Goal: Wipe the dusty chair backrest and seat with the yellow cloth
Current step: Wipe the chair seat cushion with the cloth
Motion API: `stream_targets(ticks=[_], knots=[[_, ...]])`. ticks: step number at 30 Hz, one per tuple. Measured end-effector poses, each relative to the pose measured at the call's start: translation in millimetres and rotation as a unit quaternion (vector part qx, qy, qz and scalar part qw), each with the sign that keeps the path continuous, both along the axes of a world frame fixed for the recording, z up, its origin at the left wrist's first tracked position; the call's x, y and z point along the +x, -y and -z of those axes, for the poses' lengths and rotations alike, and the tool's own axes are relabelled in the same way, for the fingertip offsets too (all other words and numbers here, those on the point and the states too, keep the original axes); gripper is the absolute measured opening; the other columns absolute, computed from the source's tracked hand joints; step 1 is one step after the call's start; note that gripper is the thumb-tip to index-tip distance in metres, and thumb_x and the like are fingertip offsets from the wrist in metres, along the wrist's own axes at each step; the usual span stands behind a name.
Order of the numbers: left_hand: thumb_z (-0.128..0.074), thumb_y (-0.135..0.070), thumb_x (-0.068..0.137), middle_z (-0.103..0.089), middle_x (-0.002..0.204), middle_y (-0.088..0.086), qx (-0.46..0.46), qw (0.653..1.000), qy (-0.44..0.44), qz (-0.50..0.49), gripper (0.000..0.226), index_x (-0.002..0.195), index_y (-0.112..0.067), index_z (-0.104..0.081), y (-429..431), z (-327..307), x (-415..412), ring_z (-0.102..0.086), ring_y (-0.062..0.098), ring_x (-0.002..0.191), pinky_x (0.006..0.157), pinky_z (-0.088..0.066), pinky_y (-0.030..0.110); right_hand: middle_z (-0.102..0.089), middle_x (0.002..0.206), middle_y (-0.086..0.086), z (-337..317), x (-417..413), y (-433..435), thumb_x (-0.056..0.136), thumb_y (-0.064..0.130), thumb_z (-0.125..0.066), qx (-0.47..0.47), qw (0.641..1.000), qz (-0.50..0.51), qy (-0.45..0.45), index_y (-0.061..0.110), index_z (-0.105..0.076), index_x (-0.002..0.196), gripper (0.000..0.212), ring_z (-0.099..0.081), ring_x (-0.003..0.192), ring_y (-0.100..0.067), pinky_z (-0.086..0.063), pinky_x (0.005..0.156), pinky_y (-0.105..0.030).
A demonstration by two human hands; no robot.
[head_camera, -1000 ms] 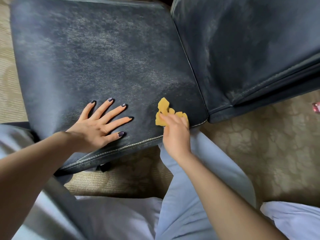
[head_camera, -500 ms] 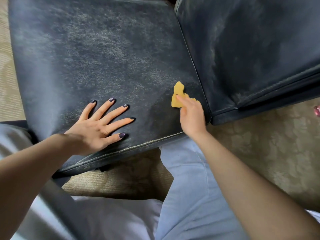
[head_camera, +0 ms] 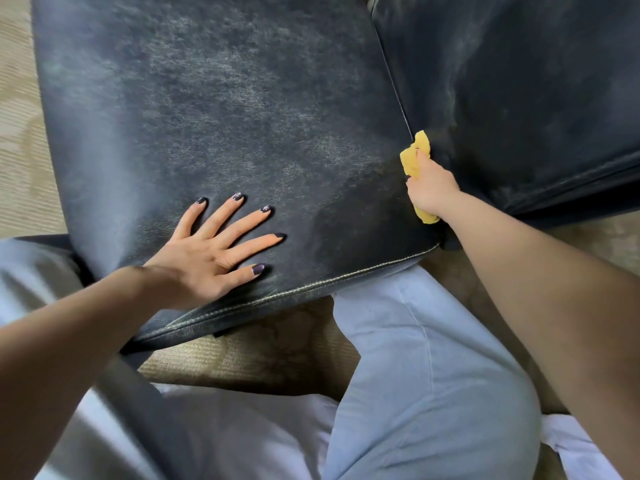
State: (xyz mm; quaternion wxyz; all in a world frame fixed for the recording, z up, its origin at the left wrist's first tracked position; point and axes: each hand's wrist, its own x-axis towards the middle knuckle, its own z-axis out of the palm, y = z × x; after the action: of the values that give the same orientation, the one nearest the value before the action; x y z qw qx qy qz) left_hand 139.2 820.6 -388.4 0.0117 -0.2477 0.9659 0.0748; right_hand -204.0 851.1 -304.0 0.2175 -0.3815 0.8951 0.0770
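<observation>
A dark leather chair lies tipped, its dusty seat (head_camera: 225, 109) filling the upper left and its backrest (head_camera: 519, 81) the upper right. Grey dust streaks cover both panels. My left hand (head_camera: 214, 247) rests flat on the seat near its stitched front edge, fingers spread. My right hand (head_camera: 429, 188) grips the crumpled yellow cloth (head_camera: 417, 155) and presses it at the crease where seat meets backrest, low on the backrest. Part of the cloth sticks out below my wrist.
Beige patterned carpet (head_camera: 20, 150) lies around the chair on the left and lower right. My knees in light blue trousers (head_camera: 415, 375) are under the seat's front edge. A dark chair part (head_camera: 48, 240) shows at the left.
My right hand has carried the cloth from the seat's front right corner up and right to the crease and onto the backrest. My left hand has stayed flat on the seat.
</observation>
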Motion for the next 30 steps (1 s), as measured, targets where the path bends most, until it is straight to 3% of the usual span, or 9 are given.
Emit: stream_targets(ticks=[3, 10, 15, 20, 24, 26, 30], knots=[[-0.005, -0.058, 0.098, -0.014, 0.156, -0.013, 0.001, 1.0, 0.0, 0.0, 0.05, 0.147, -0.048, -0.008, 1.0, -0.2, 0.1, 0.015, 0.011, 0.144, 0.111, 0.007, 0.041, -0.036, 0.145, -0.013, 3.2, 7.3, -6.6, 0.099, 0.014, -0.035, -0.012, 0.999, -0.002, -0.036, 0.016, -0.015, 0.151, 0.056, -0.038, 0.129, -0.036, -0.036, 0.1, -0.045], [-0.002, -0.059, 0.097, -0.014, 0.156, -0.013, 0.017, 1.0, 0.015, -0.006, 0.05, 0.146, -0.05, -0.006, -0.3, -5.8, -0.4, -0.004, 0.016, 0.142, 0.111, 0.011, 0.038, -0.04, 0.142, -0.014, 15.2, 24.6, -49.8, 0.098, 0.011, -0.036, -0.058, 0.995, 0.04, -0.066, 0.014, -0.021, 0.148, 0.052, -0.039, 0.125, -0.037, -0.034, 0.098, -0.041], [-0.002, -0.06, 0.097, -0.01, 0.155, -0.016, 0.02, 1.0, 0.015, -0.01, 0.05, 0.146, -0.051, -0.002, -0.4, -5.2, 0.1, 0.02, 0.008, 0.142, 0.111, 0.016, 0.036, -0.039, 0.143, -0.016, 18.2, 36.0, -78.0, 0.097, 0.006, -0.039, -0.052, 0.994, 0.057, -0.08, 0.012, -0.023, 0.148, 0.054, -0.04, 0.124, -0.038, -0.031, 0.1, -0.038], [0.003, -0.064, 0.094, -0.004, 0.155, -0.019, 0.038, 0.999, 0.002, -0.019, 0.051, 0.143, -0.055, 0.003, -1.5, -3.7, -1.0, 0.026, 0.005, 0.14, 0.11, 0.019, 0.035, -0.054, 0.129, -0.015, 20.3, 55.3, -104.4, 0.09, -0.004, -0.038, -0.117, 0.989, 0.05, -0.078, 0.012, -0.046, 0.135, 0.048, -0.048, 0.111, -0.04, -0.041, 0.083, -0.04], [0.001, -0.063, 0.095, -0.008, 0.154, -0.017, 0.032, 0.999, -0.001, -0.016, 0.051, 0.144, -0.054, -0.001, -1.3, -4.1, -0.2, 0.007, 0.012, 0.143, 0.111, 0.015, 0.036, -0.058, 0.125, -0.013, 34.8, 87.2, -109.9, 0.086, -0.011, -0.041, -0.188, 0.98, -0.018, -0.068, 0.008, -0.054, 0.127, 0.047, -0.047, 0.113, -0.038, -0.042, 0.093, -0.046], [0.0, -0.062, 0.096, -0.009, 0.155, -0.017, 0.028, 1.0, 0.003, -0.013, 0.05, 0.145, -0.053, -0.002, -1.2, -4.9, 0.2, 0.009, 0.012, 0.143, 0.111, 0.013, 0.037, -0.058, 0.128, -0.01, 42.4, 97.3, -101.8, 0.082, -0.015, -0.045, -0.227, 0.97, -0.069, -0.056, 0.008, -0.055, 0.13, 0.053, -0.049, 0.115, -0.035, -0.036, 0.103, -0.049], [-0.004, -0.06, 0.097, -0.014, 0.155, -0.015, 0.023, 1.0, 0.009, -0.005, 0.05, 0.146, -0.05, -0.007, 0.3, -6.2, -0.2, 0.002, 0.015, 0.143, 0.111, 0.009, 0.038, -0.047, 0.142, -0.008, 38.9, 96.5, -70.4, 0.087, -0.013, -0.044, -0.224, 0.962, -0.146, -0.058, 0.012, -0.046, 0.14, 0.058, -0.04, 0.128, -0.03, -0.018, 0.113, -0.035]])
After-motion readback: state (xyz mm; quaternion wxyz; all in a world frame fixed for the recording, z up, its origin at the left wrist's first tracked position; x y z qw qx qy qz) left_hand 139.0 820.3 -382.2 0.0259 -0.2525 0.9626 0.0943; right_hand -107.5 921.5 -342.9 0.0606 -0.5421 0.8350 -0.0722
